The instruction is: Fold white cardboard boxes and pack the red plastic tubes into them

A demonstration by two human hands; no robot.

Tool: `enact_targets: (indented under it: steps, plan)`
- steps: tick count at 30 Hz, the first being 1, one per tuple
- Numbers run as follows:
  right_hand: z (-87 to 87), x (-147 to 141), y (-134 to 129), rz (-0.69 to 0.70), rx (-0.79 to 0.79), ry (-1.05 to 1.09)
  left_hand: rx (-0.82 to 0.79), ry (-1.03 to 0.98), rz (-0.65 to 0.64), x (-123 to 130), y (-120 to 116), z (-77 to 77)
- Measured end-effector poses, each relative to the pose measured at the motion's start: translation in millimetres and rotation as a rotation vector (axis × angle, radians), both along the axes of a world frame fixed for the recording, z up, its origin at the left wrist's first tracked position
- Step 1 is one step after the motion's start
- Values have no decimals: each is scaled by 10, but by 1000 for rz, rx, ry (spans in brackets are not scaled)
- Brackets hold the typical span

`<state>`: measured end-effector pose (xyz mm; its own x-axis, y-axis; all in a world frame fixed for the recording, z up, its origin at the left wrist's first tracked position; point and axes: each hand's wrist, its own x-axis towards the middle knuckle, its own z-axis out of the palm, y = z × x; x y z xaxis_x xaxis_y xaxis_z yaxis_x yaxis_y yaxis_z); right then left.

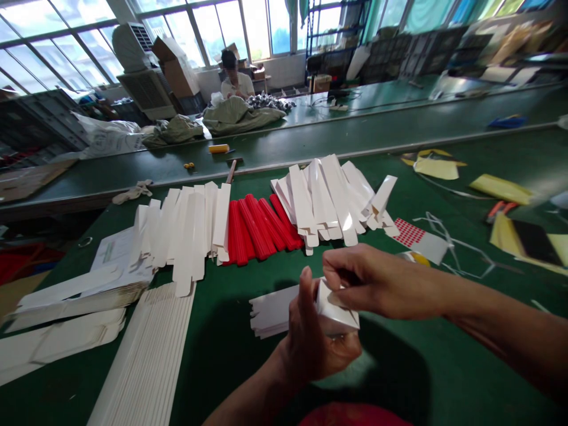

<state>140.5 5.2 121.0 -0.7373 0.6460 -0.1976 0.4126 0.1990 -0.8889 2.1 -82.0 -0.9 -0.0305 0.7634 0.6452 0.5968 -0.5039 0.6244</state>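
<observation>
1. My left hand [317,340] is closed around a small folded white carton [336,310], thumb up.
2. My right hand [377,283] pinches the carton's top edge between fingers and thumb.
3. Carton is held above the green table [448,361], near me, just right of a stack of white card blanks [271,310].
4. Farther off, red strips [260,228] lie between rows of white folded sleeves [186,231].

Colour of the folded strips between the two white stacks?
Solid bright red: the folded strips show best in the head view.
</observation>
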Motion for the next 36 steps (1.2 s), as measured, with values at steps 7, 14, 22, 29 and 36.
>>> enact_targets:
  steps: [7, 14, 22, 29, 36]
  plan:
    - [-723, 106, -7, -231, -103, 172, -286, -536, 148, -99, 363, 332]
    - [-1151, 252, 5, -315, -37, -38, -468, -542, 23, -153, 731, 144]
    - [-1322, 1344, 348, -590, 521, -898, -970, 435, 58, -301, 488, -1155]
    - [-1505, 871, 209, -380, 610, -564, -944, 726, 11, -333, 492, -1322]
    - [-1976, 137, 77, -41, 565, -562, -739, 831, -19, -391, 535, -905]
